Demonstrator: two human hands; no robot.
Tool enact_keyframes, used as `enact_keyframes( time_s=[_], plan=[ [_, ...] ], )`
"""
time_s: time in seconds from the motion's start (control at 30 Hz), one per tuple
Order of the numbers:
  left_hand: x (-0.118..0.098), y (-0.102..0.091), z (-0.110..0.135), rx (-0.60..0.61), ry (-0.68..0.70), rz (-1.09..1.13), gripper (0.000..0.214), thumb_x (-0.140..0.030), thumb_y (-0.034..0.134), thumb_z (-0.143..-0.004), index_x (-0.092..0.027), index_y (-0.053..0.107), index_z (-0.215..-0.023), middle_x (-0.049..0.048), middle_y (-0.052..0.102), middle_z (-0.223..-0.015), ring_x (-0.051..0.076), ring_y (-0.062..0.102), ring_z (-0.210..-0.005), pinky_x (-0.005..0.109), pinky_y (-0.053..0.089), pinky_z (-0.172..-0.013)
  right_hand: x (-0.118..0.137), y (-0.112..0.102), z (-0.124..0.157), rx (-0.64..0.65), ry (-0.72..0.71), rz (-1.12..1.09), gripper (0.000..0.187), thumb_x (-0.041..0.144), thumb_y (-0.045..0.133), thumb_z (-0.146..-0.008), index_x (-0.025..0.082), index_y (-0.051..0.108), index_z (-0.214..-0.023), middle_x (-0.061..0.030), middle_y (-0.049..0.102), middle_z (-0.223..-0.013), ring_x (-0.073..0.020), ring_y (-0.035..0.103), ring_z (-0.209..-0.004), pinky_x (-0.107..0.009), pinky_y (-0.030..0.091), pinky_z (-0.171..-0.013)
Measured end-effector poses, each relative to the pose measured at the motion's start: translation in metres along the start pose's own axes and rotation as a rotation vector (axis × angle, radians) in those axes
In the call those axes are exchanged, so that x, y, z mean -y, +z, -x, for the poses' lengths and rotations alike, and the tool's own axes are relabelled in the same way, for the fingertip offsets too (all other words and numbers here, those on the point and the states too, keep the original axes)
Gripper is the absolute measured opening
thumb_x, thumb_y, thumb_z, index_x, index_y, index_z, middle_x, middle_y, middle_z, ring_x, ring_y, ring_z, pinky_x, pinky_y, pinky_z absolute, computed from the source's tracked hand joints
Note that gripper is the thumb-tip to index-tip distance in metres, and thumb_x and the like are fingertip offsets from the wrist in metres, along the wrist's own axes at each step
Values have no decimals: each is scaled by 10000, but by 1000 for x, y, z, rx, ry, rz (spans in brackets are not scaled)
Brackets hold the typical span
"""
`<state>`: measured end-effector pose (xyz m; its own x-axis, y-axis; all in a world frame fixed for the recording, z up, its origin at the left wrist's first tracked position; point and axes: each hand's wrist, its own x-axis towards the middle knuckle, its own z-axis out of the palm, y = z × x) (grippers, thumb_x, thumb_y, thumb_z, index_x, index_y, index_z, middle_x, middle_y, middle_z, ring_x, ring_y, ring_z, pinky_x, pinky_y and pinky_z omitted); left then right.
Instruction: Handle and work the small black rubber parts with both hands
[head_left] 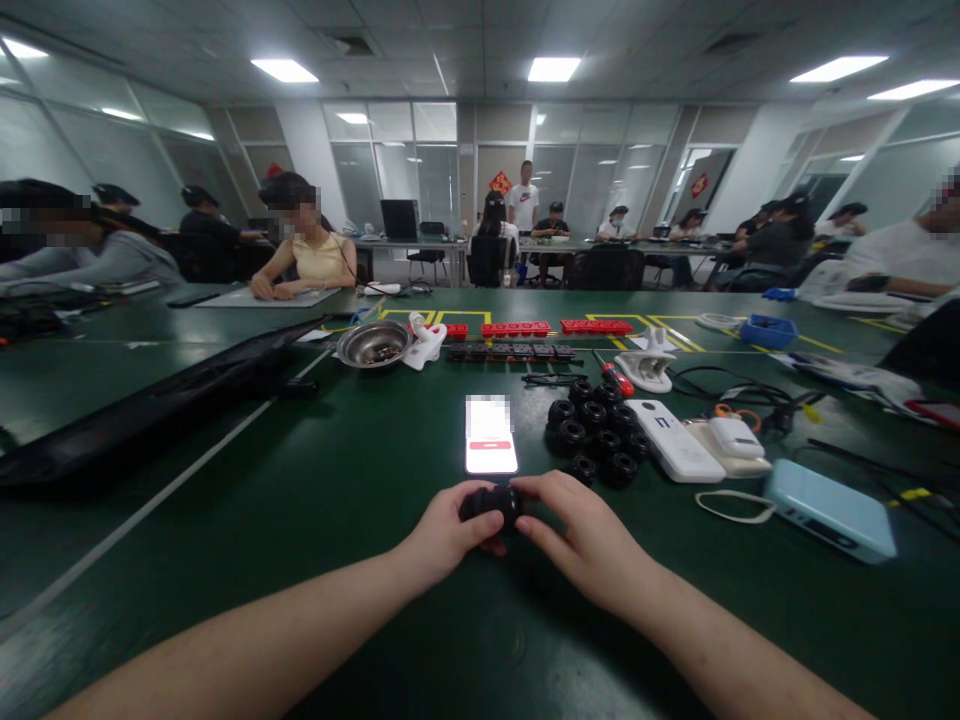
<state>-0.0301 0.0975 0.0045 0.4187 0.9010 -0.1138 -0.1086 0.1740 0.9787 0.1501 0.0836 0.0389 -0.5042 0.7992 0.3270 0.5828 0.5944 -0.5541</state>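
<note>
My left hand and my right hand meet low in the middle of the head view, both closed round one small black wheel held just above the green table. The left fingers wrap its left side. The right fingers pinch its right end. A lit phone lies flat just beyond the hands. To its right sits a pile of several black wheels.
A white device, a white case and a pale blue box lie to the right among cables. Farther back are a metal bowl, red parts and a long black bag at left. People sit around other tables.
</note>
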Motion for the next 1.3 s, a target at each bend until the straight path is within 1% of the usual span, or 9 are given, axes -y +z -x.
enact_keyframes(
  time_s=[0.1,0.17,0.37,0.5,0.67,0.87,1.07,1.17,1.3],
  plan=[
    [1,0,-1,-12,28,15,526,-473,686,-583,-112,547,-939,44,590,-767,146,590,-559,279,444,-549,1,-1,1,-16,-71,-15,366,187,532,-786,212,461,-1145,-68,552,-1088,-202,496,-1008,-367,402,-867],
    [2,0,0,-15,37,28,503,-443,693,-591,-120,547,-948,41,584,-794,145,590,-578,283,453,-562,0,-1,1,-38,-19,-6,396,240,527,-798,207,432,-1181,-80,545,-1103,-214,495,-1012,-385,404,-861],
    [0,2,3,-32,10,30,524,-420,730,-544,-119,536,-927,37,561,-831,131,579,-582,282,459,-570,-2,1,0,-18,120,25,226,295,435,-855,179,559,-1004,-65,604,-877,-199,553,-814,-355,447,-723],
    [-2,1,3,-32,25,11,541,-449,724,-539,-116,536,-922,43,565,-833,144,584,-606,287,463,-577,0,0,-1,17,54,12,211,249,507,-821,178,554,-1014,-63,599,-899,-188,549,-834,-334,449,-739],
    [1,-1,2,-28,64,6,518,-471,695,-570,-121,542,-921,41,577,-799,146,582,-578,285,455,-553,2,-2,1,-17,-37,2,385,229,543,-791,212,452,-1165,-66,555,-1083,-200,497,-999,-366,402,-861],
    [-1,2,3,-25,15,41,540,-434,738,-523,-118,541,-914,42,563,-837,145,584,-610,290,468,-574,1,0,0,-19,96,22,209,275,483,-832,180,552,-1005,-66,602,-889,-200,552,-825,-357,453,-723],
    [1,0,1,-8,28,24,524,-467,696,-574,-102,543,-918,36,588,-736,135,587,-545,258,440,-538,2,-3,2,-23,-71,-28,372,185,531,-792,222,453,-1154,-68,545,-1093,-203,490,-1013,-373,399,-867],
    [2,0,1,-11,24,41,500,-432,705,-583,-119,539,-936,38,584,-795,133,589,-571,269,455,-557,2,-2,3,-56,27,-8,383,251,523,-803,191,437,-1172,-83,558,-1057,-214,508,-969,-384,418,-826],
    [3,0,1,-13,37,48,519,-433,727,-550,-121,541,-921,40,572,-825,132,587,-584,274,469,-557,1,1,2,-9,125,29,201,282,462,-844,182,553,-993,-58,601,-862,-198,552,-803,-359,449,-714]
  ],
)
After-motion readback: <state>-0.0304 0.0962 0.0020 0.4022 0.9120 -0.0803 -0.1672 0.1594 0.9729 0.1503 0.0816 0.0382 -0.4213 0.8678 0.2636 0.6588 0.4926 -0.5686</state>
